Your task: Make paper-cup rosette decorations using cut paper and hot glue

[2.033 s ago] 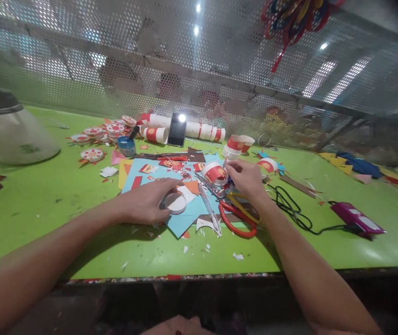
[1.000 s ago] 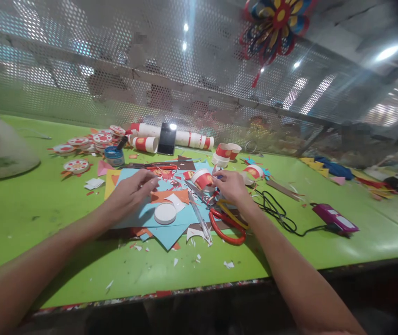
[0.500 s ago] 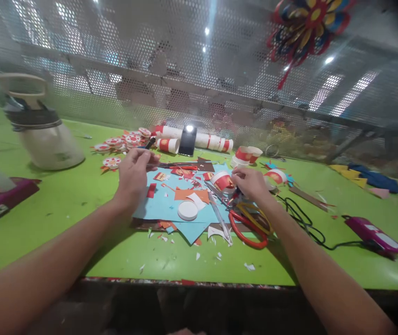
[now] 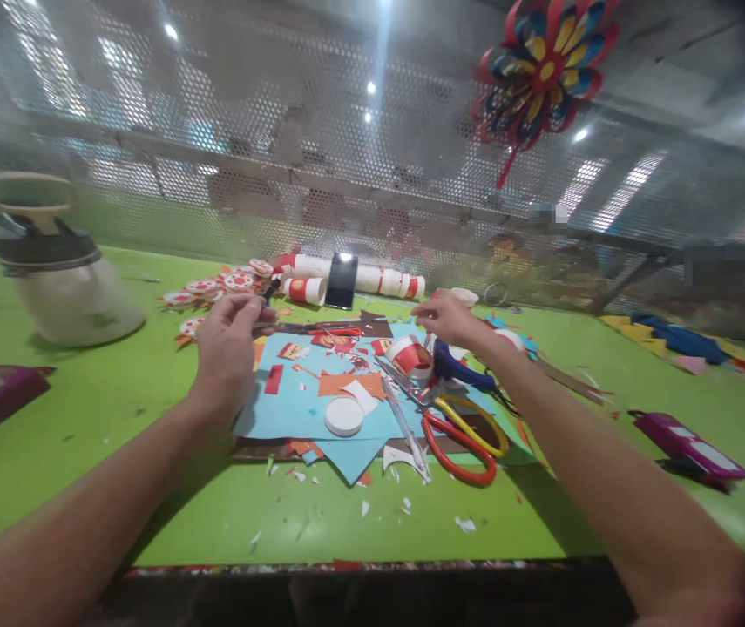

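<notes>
My left hand hovers at the left edge of the light blue paper, thumb and fingers pinched together. A dark pen-like end shows just beyond its fingertips; whether the hand grips it is unclear. My right hand reaches across the right side, fingers slightly apart, partly covering the paper cups behind it. Below it lies a blue tool like a glue gun, beside a cut red-and-white paper cup. Scissors with red and yellow handles lie in front.
Red-and-white discs are piled at the back left, near a long tube of stacked cups and a phone. A large flask stands left. A white lid and scraps cover the paper. A purple power strip lies right.
My right hand has moved up and forward, uncovering the blue tool. My left hand has shifted slightly left. The whole view has tilted up a little.
</notes>
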A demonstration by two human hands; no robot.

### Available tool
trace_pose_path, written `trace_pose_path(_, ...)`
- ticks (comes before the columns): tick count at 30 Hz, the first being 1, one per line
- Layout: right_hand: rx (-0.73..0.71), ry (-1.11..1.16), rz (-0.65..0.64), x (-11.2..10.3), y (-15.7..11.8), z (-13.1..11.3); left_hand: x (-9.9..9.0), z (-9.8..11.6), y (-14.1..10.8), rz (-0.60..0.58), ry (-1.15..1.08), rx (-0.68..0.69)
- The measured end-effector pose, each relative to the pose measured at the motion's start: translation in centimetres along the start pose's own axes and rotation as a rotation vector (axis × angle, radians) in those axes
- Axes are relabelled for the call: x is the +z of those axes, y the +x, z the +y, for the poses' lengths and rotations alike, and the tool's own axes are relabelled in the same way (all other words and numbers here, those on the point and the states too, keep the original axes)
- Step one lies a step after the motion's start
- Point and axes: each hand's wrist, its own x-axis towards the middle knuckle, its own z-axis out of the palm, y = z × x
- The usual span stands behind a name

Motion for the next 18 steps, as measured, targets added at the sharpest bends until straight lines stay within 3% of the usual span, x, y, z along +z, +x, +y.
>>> trace_pose_path(4,0.021,0.066,0.183,-0.1,-1.7,-0.2,-0.9,0.7,1.6,0.087,-0.002,0.040)
trace_pose_path(8,0.051,0.128,0.288,0.0,-3.8,-0.1,-1.5,-0.3,2.9,0.083,0.097,0.032)
trace_pose_path(14,0.076,0.181,0.331,0.1,-5.6,-0.5,-2.2,-2.8,3.3,-0.144,0.438,-0.033)
trace_pose_path(18,0.068,0.200,0.320,0.1,-5.7,-0.8,-1.2,-3.1,3.8,-0.394,0.745,-0.026)
